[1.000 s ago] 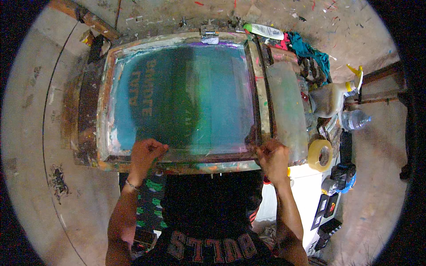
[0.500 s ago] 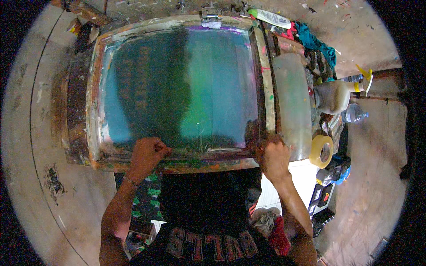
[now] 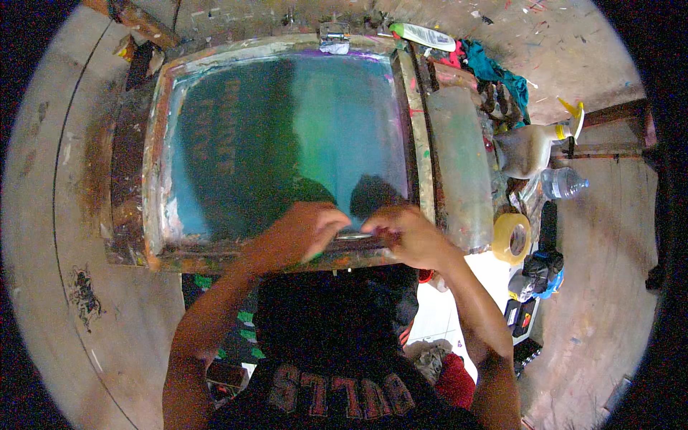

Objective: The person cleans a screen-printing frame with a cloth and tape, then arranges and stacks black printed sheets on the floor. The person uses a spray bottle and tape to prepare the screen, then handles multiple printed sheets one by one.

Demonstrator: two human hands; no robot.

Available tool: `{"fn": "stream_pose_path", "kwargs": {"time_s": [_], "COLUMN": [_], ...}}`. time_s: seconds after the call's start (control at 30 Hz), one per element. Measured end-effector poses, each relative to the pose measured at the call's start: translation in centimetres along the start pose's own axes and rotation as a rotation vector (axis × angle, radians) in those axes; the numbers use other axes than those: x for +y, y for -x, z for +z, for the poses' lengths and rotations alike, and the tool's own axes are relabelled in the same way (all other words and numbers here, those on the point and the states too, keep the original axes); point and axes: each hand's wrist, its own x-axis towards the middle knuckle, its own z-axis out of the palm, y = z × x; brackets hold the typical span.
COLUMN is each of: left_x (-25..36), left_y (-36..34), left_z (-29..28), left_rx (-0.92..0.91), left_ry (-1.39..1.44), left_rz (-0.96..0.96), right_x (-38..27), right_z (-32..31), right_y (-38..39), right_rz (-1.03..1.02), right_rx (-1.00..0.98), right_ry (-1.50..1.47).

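Observation:
A paint-smeared screen frame [image 3: 420, 158] holds a teal-green mesh [image 3: 351, 122] with faint lettering at its left, partly under shadow. Over its near edge, my left hand [image 3: 297, 233] has its fingers curled inward, slightly blurred; what they hold, if anything, is hidden. Facing it just to the right, my right hand [image 3: 405, 236] is bent with fingers drawn together; I cannot make out anything in them. The two hands are apart, with a thin pale strip [image 3: 355, 236] between them on the front rail. A metal hinge clamp [image 3: 334, 36] sits at the frame's far edge.
A translucent panel [image 3: 462, 165] lies right of the frame, with a spray bottle [image 3: 527, 150], plastic bottle [image 3: 559, 183], tape roll [image 3: 512, 236], teal cloth [image 3: 494, 68] and white-green bottle [image 3: 423, 36] beside it. Below right is a white tiled surface [image 3: 441, 315]; concrete floor [image 3: 79, 215] surrounds the bench.
Both hands have moved inward from the front corners toward the middle of the near rail, closer to each other. Their shadows now fall on the lower middle of the mesh.

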Motion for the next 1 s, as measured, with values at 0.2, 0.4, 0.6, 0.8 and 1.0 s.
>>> {"fn": "stream_pose_path", "kwargs": {"time_s": [0.2,0.4,0.6,0.8,1.0], "left_x": [-1.2,-0.9,2.7,5.5,8.0], "left_y": [-0.2,0.6,4.7,8.3,3.3], "left_z": [3.0,3.5,2.5,-2.2,0.1], "left_rx": [-0.017,-0.028,-0.104,-0.123,0.095], "left_ry": [-0.068,-0.221,-0.214,-0.232,-0.793], "left_rz": [0.062,-0.107,-0.097,-0.537,0.259], "right_x": [2.3,1.2,0.9,0.1,11.1], "right_z": [2.5,2.0,2.8,0.8,-4.7], "right_y": [-0.7,0.6,4.2,13.8,18.3], "right_rz": [0.082,0.122,0.08,0.027,0.84], "right_rx": [-0.088,-0.165,-0.084,0.512,0.924], "right_ry": [0.17,0.291,0.112,-0.112,0.472]}}
